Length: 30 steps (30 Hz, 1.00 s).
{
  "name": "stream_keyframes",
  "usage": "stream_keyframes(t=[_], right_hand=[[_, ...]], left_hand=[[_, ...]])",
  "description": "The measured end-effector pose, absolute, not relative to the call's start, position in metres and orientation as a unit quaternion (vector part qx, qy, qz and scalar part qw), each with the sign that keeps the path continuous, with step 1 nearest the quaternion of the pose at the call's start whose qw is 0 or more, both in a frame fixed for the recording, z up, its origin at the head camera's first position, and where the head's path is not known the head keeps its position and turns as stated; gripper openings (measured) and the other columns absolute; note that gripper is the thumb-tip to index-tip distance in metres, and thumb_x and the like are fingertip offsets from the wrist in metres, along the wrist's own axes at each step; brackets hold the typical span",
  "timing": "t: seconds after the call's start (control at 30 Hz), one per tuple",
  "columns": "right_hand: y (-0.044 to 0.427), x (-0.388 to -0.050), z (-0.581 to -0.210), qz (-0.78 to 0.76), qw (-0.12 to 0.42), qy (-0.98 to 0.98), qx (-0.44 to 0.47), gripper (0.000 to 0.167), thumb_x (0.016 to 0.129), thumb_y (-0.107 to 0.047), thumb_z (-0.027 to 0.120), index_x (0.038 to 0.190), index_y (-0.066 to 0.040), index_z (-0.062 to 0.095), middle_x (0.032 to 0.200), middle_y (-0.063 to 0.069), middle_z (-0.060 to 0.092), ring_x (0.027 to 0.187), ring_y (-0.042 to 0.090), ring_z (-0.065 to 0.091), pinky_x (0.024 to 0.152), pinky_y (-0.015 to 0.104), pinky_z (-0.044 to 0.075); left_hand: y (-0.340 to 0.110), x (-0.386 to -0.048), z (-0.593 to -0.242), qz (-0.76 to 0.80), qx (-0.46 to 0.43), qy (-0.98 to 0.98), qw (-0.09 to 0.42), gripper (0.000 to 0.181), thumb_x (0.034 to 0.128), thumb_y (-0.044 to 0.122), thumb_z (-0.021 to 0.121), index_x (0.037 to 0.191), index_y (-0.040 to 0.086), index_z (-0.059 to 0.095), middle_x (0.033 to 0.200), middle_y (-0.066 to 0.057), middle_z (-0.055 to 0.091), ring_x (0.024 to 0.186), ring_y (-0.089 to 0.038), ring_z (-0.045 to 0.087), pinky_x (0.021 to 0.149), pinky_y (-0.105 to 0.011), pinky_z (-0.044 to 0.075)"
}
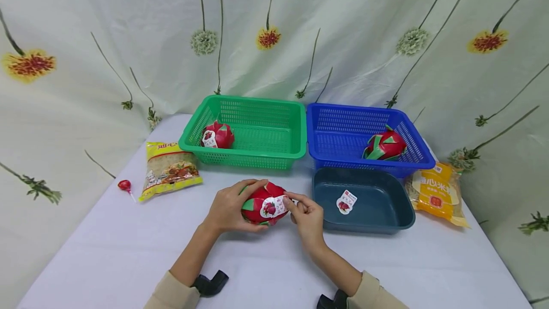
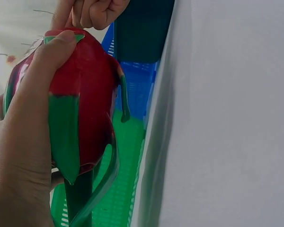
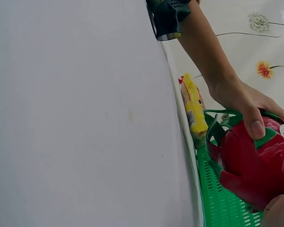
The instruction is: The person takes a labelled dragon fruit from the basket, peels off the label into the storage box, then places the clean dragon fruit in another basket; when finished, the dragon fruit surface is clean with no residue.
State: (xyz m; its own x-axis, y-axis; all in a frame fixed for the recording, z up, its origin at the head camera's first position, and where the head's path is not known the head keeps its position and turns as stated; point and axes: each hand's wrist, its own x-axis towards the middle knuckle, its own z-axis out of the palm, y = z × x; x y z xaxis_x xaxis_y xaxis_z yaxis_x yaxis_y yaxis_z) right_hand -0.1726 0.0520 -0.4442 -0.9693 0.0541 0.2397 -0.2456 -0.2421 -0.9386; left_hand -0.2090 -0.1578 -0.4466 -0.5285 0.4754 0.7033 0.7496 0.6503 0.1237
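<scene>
In the head view my left hand [image 1: 227, 208] grips a red and green dragon fruit [image 1: 254, 209] above the white table, thumb on one side and fingers round the other. A white sticker [image 1: 272, 207] with a fruit picture lies on its front. My right hand [image 1: 310, 221] pinches that sticker's right end between thumb and index finger. In the left wrist view the left thumb presses on the dragon fruit [image 2: 97, 71], whose green leaves point down. The right wrist view shows the dragon fruit [image 3: 246, 161] too; the right hand is mostly out of frame there.
A green basket [image 1: 257, 160] and a blue basket [image 1: 343, 156] stand at the back, each holding one dragon fruit. Before the blue one sits a dark tray [image 1: 386, 209] with a loose sticker [image 1: 346, 202]. Bagged food [image 1: 171, 168], a lollipop [image 1: 125, 185] and a yellow bag [image 1: 437, 192] lie at the sides.
</scene>
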Motion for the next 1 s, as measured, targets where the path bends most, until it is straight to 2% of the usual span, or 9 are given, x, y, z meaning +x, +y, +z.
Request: stream_keyframes(t=[0.3,0.6,0.87,1.0], right_hand=[[0.051,-0.173,-0.437,0.794,0.093,-0.596,0.075,0.016,0.081,0.001,0.067,0.092,0.014,0.065,0.047,-0.002,0.027,0.044,0.007,0.027,0.043,0.021,0.021],[0.053,-0.172,-0.440,0.759,0.108,-0.636,0.087,0.017,0.081,-0.010,0.070,0.089,0.006,0.069,0.046,0.001,0.029,0.044,0.009,0.030,0.043,0.020,0.021],[0.056,-0.169,-0.437,0.748,0.099,-0.649,0.100,0.012,0.081,-0.002,0.068,0.089,0.008,0.068,0.047,0.002,0.030,0.044,0.008,0.028,0.042,0.021,0.020],[0.057,-0.164,-0.434,0.739,0.110,-0.654,0.115,0.012,0.081,-0.004,0.070,0.088,0.005,0.069,0.047,0.003,0.030,0.044,0.008,0.027,0.041,0.023,0.020]], left_hand=[[-0.159,-0.211,-0.449,-0.209,-0.350,-0.856,0.317,0.095,0.0546,0.071,0.069,0.134,0.024,0.047,0.114,-0.003,0.058,0.095,-0.015,0.060,0.067,-0.032,0.054],[-0.160,-0.217,-0.457,-0.232,-0.341,-0.867,0.281,0.096,0.0575,0.071,0.068,0.138,0.026,0.042,0.114,0.000,0.058,0.092,-0.011,0.058,0.064,-0.030,0.054],[-0.159,-0.220,-0.462,-0.244,-0.335,-0.872,0.260,0.097,0.0574,0.071,0.068,0.139,0.027,0.040,0.115,0.002,0.057,0.094,-0.010,0.057,0.065,-0.030,0.054],[-0.159,-0.220,-0.463,-0.265,-0.329,-0.873,0.244,0.096,0.0586,0.068,0.070,0.140,0.027,0.038,0.118,0.002,0.056,0.098,-0.011,0.056,0.068,-0.031,0.054]])
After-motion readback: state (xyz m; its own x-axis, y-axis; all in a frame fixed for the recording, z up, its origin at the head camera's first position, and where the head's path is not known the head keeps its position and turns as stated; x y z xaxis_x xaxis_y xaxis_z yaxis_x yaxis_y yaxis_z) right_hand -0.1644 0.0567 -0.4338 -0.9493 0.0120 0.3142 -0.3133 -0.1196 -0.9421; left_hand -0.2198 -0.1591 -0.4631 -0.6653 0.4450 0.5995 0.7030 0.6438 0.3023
